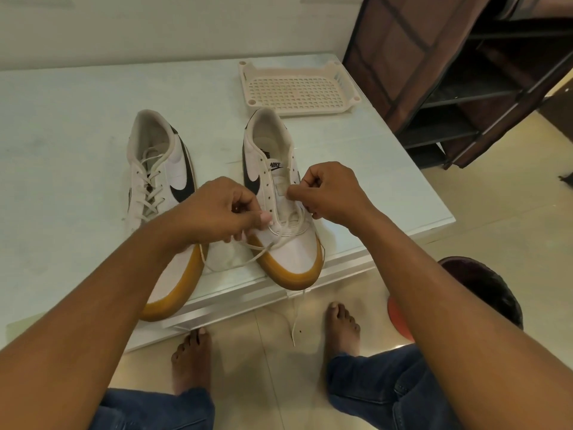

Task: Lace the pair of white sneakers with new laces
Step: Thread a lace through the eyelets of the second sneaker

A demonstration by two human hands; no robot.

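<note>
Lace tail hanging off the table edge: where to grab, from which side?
Pinch the lace tail just above its tip, coming from the front, below the table edge. It hangs free and nearly straight under the half-laced sneaker toe, nothing touching it there.

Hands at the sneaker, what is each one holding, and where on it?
Both pinch the white lace: left hand at the toe-end eyelets, right hand slightly higher, at the opposite eyelet row.
</note>
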